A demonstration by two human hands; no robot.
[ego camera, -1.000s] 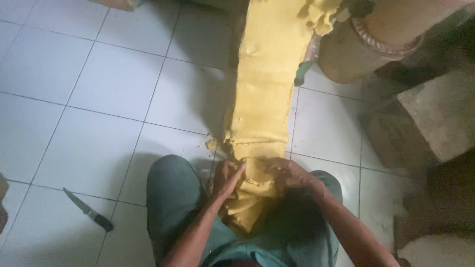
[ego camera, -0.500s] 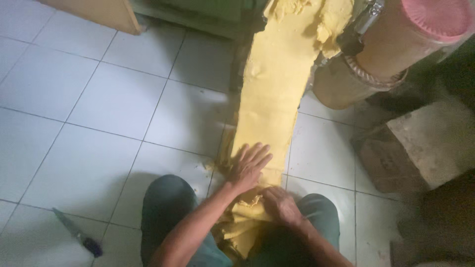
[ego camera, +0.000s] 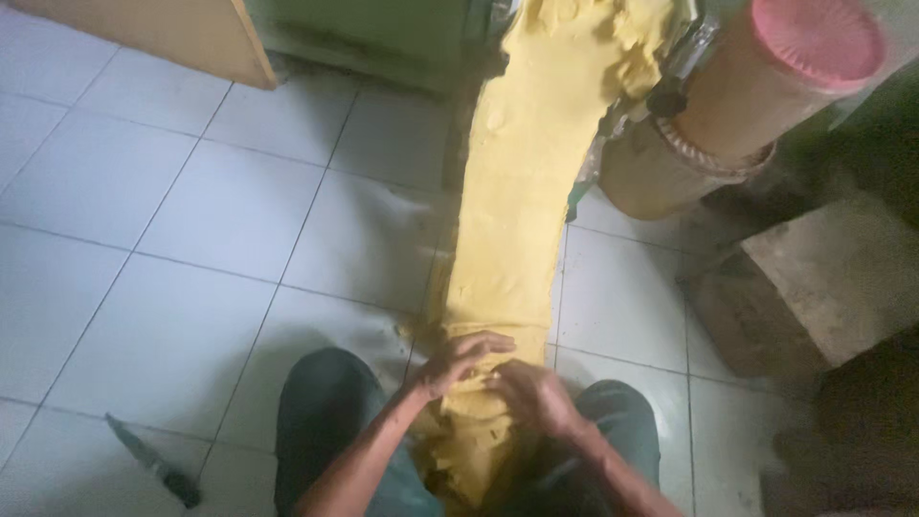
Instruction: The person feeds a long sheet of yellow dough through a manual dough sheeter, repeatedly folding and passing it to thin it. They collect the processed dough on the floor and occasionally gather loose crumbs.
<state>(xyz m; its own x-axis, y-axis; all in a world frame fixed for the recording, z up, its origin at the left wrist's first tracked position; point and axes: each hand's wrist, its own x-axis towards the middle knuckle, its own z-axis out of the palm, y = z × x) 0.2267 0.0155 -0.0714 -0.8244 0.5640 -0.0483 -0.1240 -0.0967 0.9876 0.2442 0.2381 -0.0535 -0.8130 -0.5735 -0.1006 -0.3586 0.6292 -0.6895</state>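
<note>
Knife point(ego camera: 151, 462) w/ dark handle lay on white tile floor point(ego camera: 191, 239), well off to left of both hands, blade pointing up-left. Nearer in, dark trouser knee point(ego camera: 321, 412) sat just left of left hand.

Left hand point(ego camera: 459, 362) rested palm-down on near end of yellow dough sheet point(ego camera: 517, 211), fingers spread flat and loosely curled, gripping nothing that I could tell. Right hand point(ego camera: 532, 394) lay just beside it, touching or nearly touching, fingers bent down onto same sheet; pressing, not closed round anything as far as view showed.

Sheet ran as long strip from between knees, under both hands, away up floor to green machine base point(ego camera: 383, 38) far ahead.

Ahead-right of hands: tan cylinder w/ pink lid point(ego camera: 814, 43), tilted. Right of hands, well apart: brownish block point(ego camera: 833, 278).
</note>
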